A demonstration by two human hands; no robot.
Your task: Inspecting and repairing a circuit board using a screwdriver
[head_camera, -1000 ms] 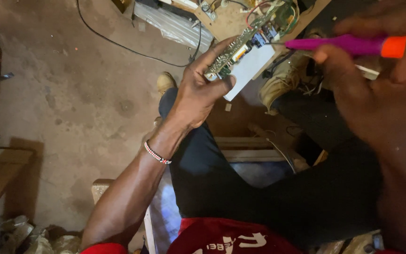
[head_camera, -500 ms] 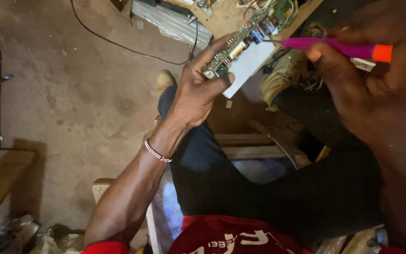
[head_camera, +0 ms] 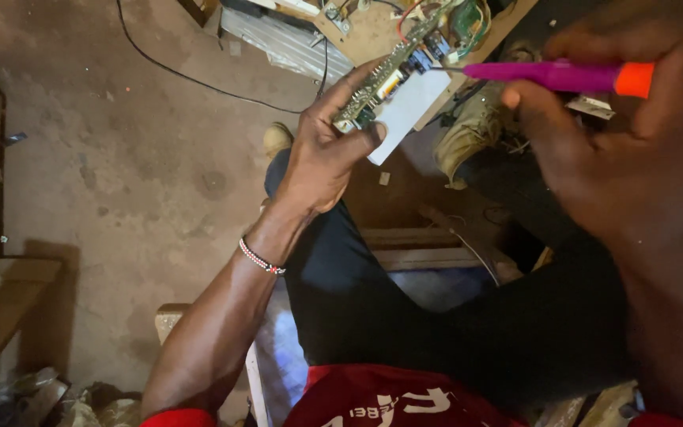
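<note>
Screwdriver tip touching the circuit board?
Touching. The head view shows the thin metal tip of the purple screwdriver, held in the right hand, meeting the circuit board held by the left hand.

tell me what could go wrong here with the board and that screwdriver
The left hand pinches the circuit board by one end in mid-air, so a push from the purple screwdriver in the right hand might tip or drop it onto the concrete floor. The thin tip could also slip off the part and scrape nearby components or the thumb.
</note>
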